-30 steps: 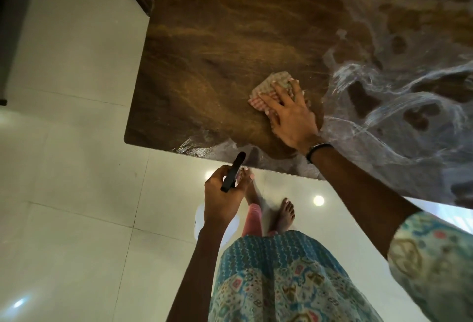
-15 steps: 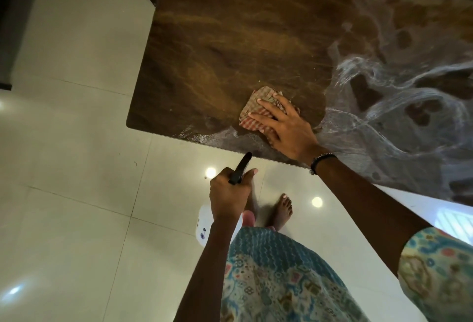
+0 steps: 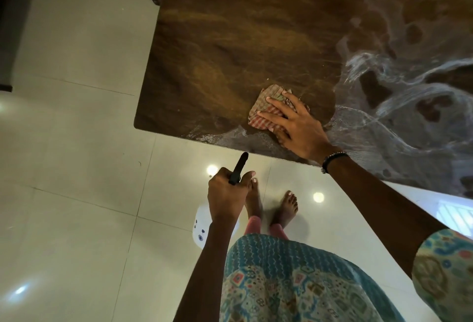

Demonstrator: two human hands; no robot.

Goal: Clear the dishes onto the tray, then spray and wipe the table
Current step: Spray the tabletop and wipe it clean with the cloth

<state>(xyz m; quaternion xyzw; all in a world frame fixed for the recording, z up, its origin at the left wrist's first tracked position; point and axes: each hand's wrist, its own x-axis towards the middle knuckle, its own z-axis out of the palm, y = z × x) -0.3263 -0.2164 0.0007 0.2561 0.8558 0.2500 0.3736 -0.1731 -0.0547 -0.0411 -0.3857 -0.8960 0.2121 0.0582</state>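
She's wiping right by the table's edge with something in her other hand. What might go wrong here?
The checked cloth under her right hand sits near the table edge, so a long stroke might push it or the wet streaks onto the floor, where her bare feet may slip. The spray bottle in her left hand could knock the edge.

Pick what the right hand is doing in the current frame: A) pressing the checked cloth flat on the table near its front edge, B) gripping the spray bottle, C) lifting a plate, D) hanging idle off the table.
A: the right hand lies with straight fingers on the checked cloth, pressing it to the brown table close to the near edge, while the left hand holds the spray bottle below table level.
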